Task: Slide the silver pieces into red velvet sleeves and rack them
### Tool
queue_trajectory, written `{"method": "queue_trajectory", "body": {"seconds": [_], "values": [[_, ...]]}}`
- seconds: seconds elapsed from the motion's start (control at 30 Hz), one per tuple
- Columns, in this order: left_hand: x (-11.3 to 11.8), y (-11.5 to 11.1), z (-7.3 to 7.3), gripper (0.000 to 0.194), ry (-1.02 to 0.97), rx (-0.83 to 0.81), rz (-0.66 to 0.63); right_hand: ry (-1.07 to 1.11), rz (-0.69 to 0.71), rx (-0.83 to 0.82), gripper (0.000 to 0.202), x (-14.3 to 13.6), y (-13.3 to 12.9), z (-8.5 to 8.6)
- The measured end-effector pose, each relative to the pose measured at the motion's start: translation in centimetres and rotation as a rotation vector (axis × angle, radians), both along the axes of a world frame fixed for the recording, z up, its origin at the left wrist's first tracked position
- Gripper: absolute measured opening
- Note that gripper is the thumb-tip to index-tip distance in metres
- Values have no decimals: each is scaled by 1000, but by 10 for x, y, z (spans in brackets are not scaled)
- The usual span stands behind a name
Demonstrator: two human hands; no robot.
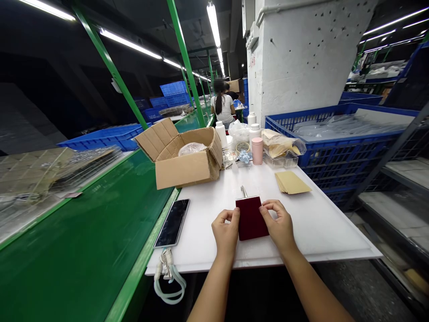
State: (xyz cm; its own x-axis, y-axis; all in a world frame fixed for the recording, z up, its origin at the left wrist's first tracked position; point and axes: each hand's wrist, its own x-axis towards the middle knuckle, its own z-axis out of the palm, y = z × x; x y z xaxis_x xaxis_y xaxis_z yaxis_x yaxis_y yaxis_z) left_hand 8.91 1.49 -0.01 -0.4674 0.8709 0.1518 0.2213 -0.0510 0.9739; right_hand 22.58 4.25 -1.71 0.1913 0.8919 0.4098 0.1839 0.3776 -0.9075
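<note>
A dark red, velvety square panel (251,219) is held a little above the white tabletop. Its left edge is pinched between the thumb and fingers of my left hand (225,230). On its upper right edge, my right hand (279,223) has thumb and fingers closed in the same way. Just past the panel's top edge shows a small silvery metal piece (244,191); whether it is joined to the panel I cannot tell. A stack of tan cards (292,182) lies to the right, beyond my right hand.
A phone (172,223) lies on the white table (321,228) at left, its pale cord (169,286) hanging over the edge. An open cardboard box (182,167), a pink bottle (257,151) and white bottles stand behind. A green conveyor (83,232) runs left; blue crates (321,165) stand right.
</note>
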Motion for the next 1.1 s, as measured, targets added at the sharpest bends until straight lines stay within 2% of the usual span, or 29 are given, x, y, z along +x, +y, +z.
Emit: {"method": "queue_trajectory", "body": {"seconds": [0.83, 1.1], "values": [[-1, 0, -1, 38, -26, -25, -7, -11, -12, 0, 17, -1, 1, 0], [0, 2, 0, 40, 116, -60, 64, -50, -77, 32, 18, -3, 1, 3]]}}
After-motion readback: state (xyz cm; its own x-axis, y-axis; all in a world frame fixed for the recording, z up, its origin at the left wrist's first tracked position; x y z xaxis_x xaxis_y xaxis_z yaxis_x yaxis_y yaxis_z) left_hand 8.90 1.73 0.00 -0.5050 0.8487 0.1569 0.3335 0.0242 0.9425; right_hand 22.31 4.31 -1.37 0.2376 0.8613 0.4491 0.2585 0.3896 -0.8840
